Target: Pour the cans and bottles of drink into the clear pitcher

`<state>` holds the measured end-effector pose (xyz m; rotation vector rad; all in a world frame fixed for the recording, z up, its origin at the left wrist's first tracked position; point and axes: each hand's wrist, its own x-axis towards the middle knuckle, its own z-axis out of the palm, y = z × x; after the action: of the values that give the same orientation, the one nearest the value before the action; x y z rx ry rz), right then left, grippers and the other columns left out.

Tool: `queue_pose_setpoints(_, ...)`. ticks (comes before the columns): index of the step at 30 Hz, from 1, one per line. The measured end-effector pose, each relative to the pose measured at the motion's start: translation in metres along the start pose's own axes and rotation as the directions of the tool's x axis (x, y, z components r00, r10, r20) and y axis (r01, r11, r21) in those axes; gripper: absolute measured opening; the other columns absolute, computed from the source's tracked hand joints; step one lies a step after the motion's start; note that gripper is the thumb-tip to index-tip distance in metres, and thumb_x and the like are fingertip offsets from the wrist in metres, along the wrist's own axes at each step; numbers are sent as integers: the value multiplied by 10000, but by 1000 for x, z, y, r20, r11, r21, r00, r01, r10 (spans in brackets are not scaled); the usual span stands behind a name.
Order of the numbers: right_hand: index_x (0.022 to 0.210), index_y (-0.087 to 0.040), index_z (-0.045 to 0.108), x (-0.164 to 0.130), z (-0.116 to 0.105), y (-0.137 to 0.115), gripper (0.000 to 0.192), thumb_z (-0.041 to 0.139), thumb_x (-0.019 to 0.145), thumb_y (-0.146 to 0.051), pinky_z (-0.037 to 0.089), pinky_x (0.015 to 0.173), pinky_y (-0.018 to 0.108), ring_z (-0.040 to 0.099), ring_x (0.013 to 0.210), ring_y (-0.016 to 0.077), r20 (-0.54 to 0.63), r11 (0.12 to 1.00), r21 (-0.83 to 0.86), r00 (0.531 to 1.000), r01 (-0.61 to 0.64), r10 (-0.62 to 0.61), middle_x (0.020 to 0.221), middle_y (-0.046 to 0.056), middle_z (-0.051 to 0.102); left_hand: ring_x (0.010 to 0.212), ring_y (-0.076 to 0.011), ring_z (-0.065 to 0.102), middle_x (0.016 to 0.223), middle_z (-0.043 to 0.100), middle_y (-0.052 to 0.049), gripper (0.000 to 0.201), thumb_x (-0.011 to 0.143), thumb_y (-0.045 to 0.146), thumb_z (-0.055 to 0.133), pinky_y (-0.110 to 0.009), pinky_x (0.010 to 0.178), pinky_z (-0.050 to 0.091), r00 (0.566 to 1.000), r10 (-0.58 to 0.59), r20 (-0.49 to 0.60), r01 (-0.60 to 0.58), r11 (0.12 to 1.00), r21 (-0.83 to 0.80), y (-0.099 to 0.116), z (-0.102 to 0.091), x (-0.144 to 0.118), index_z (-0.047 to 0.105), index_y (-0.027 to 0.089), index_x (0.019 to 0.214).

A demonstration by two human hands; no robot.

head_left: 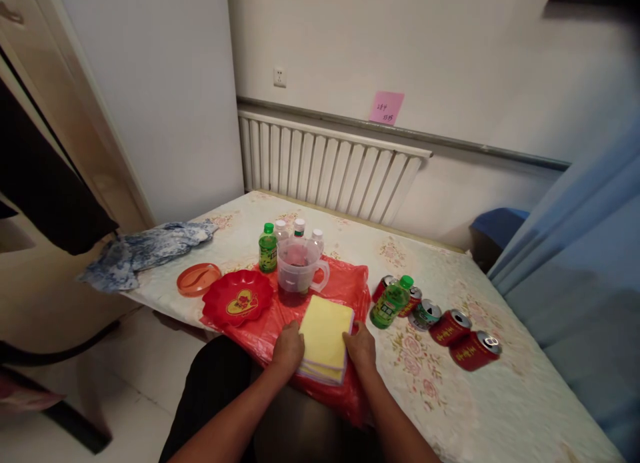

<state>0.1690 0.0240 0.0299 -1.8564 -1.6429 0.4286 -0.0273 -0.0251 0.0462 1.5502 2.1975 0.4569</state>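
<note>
Head view: flat stack of pale yellow square cloths (324, 339) on red plastic sheet (345, 286), flanked by left hand (289, 348) and right hand (361, 346), fingers curled against edges; probably light, soft, floppy, best supported from both sides.

You see soft, even indoor light with no harsh glare; faint shadows sit under your hands (324, 348) and the cans (453, 329) right of them. Edges bow from the wide lens, the curtain (585, 263) far right blurs, and the left border is dim
</note>
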Motion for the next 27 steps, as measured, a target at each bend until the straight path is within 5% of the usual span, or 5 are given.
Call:
queue_pose_setpoints(4, 970, -188, 661, -2, -2, 3, 269, 598, 721, -268, 478, 648, 332, 669, 727, 266, -36, 999, -19, 999, 31, -31, 790, 96, 716, 925, -205, 637, 999, 660, -126, 187, 857, 136, 466, -282, 792, 442, 1000, 23, -15, -22, 999, 44, 2, -5, -6, 565, 129, 1016)
queue_pose_setpoints(8, 1157, -131, 595, -9, -4, -4, 382, 491, 821, -280, 478, 843, 402, 614, 997, 304, -140, 986, -43, 976, 162, -167, 1040, 171, 662, 1111, -266, 570, 1175, 602, -162, 261, 862, 169, 458, -357, 919, 419, 990, 121, -78, -113, 988, 109, 13, -9, -13, 545, 136, 1106)
queue_pose_setpoints(12, 1173, -103, 589, -10, 9, -14, 375, 394, 862, -180, 441, 968, 440, 547, 1125, 287, -178, 876, -124, 858, 466, -482, 1157, 181, 624, 1380, -257, 338, 1454, 435, -141, 438, 895, 137, 370, -383, 1108, 283, 942, 326, -84, -311, 937, 157, 31, 1, -4, 453, 144, 1324)
queue_pose_setpoints(17, 1304, -69, 531, -4, 37, -10, 452, 375, 888, -153, 360, 1077, 460, 419, 1324, 274, -13, 761, -229, 780, 607, -626, 1384, 199, 509, 1445, -240, 233, 1536, 343, -112, 499, 923, 205, 351, -421, 1167, 231, 871, 490, -35, -472, 856, 211, 42, 24, 20, 390, 130, 1414)
queue_pose_setpoints(27, 1372, -98, 498, -8, 47, 2, 480, 402, 914, -208, 242, 1143, 447, 315, 1405, 258, 128, 820, -269, 862, 506, -490, 1476, 152, 425, 1445, -239, 240, 1529, 355, -112, 535, 912, 241, 359, -431, 1171, 229, 825, 565, -23, -532, 789, 307, 26, 43, 34, 379, 125, 1434)
